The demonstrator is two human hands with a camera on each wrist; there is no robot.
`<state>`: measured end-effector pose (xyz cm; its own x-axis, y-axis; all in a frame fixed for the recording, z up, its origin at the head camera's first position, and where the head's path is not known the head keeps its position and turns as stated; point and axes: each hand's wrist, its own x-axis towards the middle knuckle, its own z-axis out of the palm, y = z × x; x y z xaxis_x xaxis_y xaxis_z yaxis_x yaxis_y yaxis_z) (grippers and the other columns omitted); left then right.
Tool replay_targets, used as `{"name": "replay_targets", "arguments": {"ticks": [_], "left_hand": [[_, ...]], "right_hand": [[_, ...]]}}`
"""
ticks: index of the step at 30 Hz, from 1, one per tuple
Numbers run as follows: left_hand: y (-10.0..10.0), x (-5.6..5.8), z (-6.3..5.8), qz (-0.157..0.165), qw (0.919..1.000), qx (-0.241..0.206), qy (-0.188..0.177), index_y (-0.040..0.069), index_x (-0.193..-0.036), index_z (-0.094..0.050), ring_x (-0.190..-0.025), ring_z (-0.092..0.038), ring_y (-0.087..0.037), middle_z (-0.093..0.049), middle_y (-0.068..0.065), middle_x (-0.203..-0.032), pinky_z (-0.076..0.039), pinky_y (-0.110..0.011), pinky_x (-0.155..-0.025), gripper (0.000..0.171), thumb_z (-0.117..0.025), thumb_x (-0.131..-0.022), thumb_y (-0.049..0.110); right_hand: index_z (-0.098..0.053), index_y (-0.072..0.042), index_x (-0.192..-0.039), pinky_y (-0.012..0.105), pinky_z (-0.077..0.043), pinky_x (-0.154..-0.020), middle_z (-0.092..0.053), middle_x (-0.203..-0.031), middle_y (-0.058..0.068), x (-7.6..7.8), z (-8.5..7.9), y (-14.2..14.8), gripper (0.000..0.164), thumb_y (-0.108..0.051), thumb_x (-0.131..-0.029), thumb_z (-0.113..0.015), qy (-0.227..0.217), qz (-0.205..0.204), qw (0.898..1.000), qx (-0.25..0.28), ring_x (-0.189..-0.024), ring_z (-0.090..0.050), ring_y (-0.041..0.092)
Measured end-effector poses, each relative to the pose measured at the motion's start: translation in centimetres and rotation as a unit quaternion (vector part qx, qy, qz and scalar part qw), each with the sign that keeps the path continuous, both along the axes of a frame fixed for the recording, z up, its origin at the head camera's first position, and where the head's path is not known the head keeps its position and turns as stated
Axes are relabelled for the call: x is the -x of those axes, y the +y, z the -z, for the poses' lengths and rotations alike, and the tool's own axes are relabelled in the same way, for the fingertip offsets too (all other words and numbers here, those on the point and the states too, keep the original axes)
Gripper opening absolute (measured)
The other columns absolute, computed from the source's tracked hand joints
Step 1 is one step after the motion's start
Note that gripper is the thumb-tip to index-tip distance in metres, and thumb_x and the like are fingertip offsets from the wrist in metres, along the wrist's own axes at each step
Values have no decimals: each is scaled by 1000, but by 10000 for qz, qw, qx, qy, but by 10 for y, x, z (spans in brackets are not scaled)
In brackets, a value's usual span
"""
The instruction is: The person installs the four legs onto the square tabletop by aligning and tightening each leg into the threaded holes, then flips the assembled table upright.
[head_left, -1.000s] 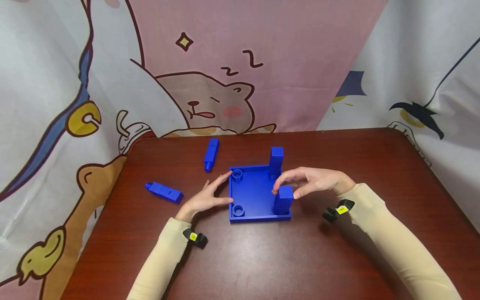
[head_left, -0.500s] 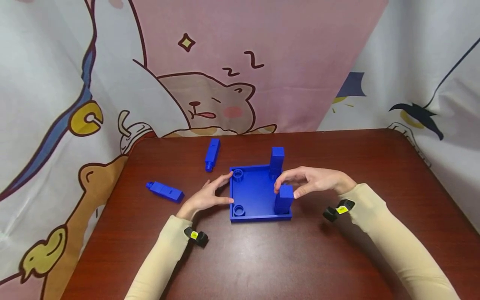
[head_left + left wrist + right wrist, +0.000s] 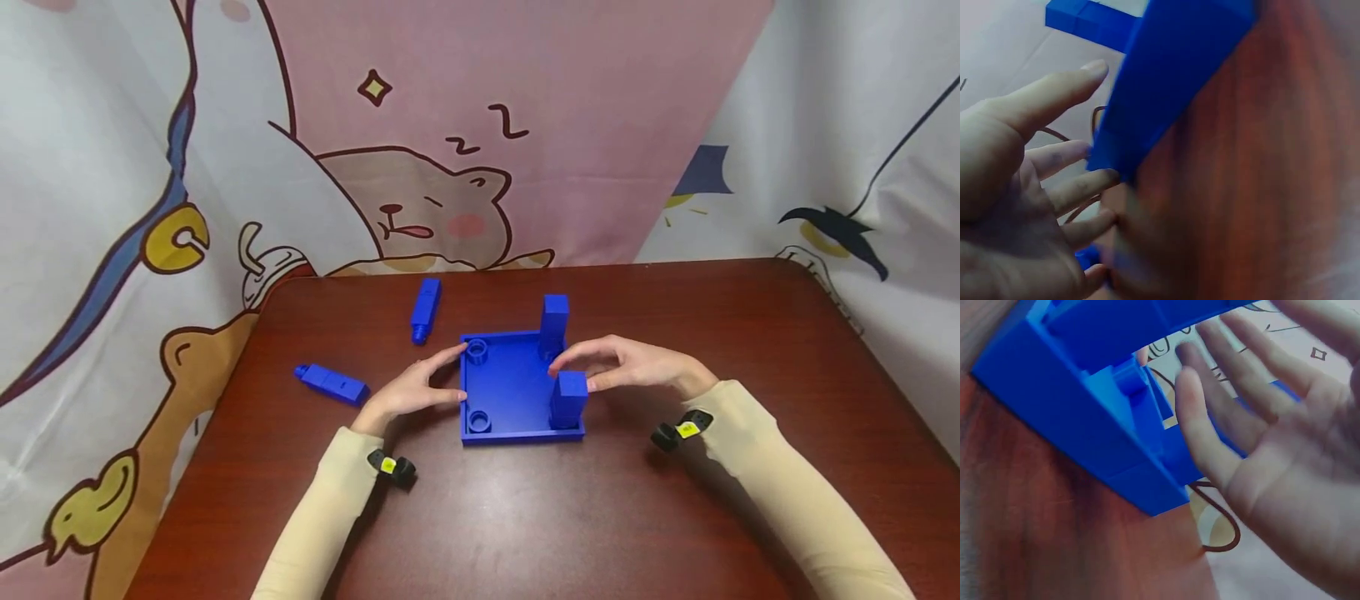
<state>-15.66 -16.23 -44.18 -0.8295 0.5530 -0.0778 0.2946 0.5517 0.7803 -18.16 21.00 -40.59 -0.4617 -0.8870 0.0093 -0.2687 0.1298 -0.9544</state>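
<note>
A square blue tray-like base (image 3: 510,392) lies on the table, with round sockets at its left corners. Blue square legs stand upright at its right corners: the front right leg (image 3: 570,400) and the back right leg (image 3: 553,323). My left hand (image 3: 408,392) touches the left rim with straight, spread thumb and fingers. My right hand (image 3: 637,364) is around the top of the front right leg, thumb at its right side, forefinger reaching behind it. In the right wrist view the fingers look loosely extended past the leg (image 3: 1122,328); how firmly they touch it is hidden.
Two loose blue legs with narrow round ends lie on the brown table (image 3: 480,525): the left leg (image 3: 332,385) beside my left hand, the far leg (image 3: 426,308) behind the base. A printed cloth (image 3: 570,125) hangs along the table's back edge.
My right hand has shifted slightly right, and its forefinger tip is a little higher beside the leg. The left hand and base look almost unchanged.
</note>
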Motion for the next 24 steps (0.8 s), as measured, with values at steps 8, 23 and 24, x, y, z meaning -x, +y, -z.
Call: {"name": "replay_targets", "arguments": {"ticks": [8,23,24], "left_hand": [[-9,21,-14,-870,9904,-1072,2,-2,-143,-42,-132,-39,-38,-45,-25,-142,-30,-54,-107,63,-70,-89,10],[-13,68,-19,-3207,9338,-1513,477,-4,-126,-58,-109,-59,-34,-62,-22,-120,-47,-43,-90,44,-71,-85,4],[-12,72,-16,-3304,9309,-1481,487,-4,-126,-58,-110,-59,-34,-62,-22,-121,-47,-43,-91,44,-71,-85,5]], "right_hand": [[-58,1,-126,44,-49,-91,-60,-123,16,-5,19,11,35,-14,-94,-61,-257,1481,9880,-347,-108,-60,31],[-51,9,-129,35,-54,-81,-55,-124,30,-11,47,8,41,-4,-92,-61,-818,2652,9606,127,-98,-64,16],[-50,10,-130,33,-54,-80,-54,-125,30,-12,48,7,42,-4,-92,-61,-818,2678,9599,159,-98,-64,15]]}}
